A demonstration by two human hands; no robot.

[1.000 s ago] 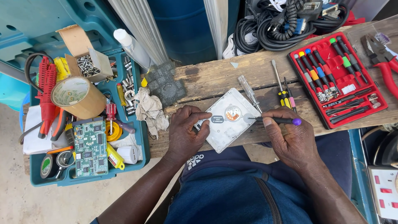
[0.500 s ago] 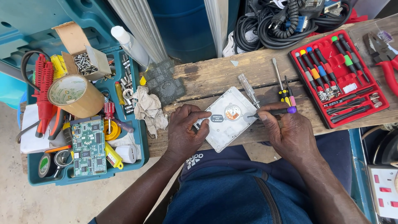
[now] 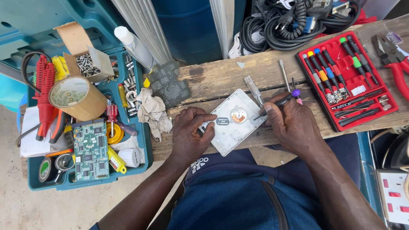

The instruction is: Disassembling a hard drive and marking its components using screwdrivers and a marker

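A silver hard drive (image 3: 233, 123) with a round orange label lies tilted on the wooden bench (image 3: 221, 79). My left hand (image 3: 191, 134) presses down on its left side, fingers over the cover. In my right hand (image 3: 294, 125) is a small black screwdriver with a purple cap (image 3: 284, 99), and its tip rests on the drive's right part near the orange label. A clear-handled screwdriver (image 3: 254, 90) lies by the drive's upper edge.
A red case of precision screwdrivers (image 3: 347, 79) sits to the right, red pliers (image 3: 394, 59) beyond. On the left a teal toolbox (image 3: 87, 119) holds tape, a green circuit board, screws and a rag. Black cables (image 3: 289, 23) pile at the back.
My right hand has swung the screwdriver from lying nearly flat to more upright, tip now on the drive. The view shifted slightly. My left hand stays on the drive.
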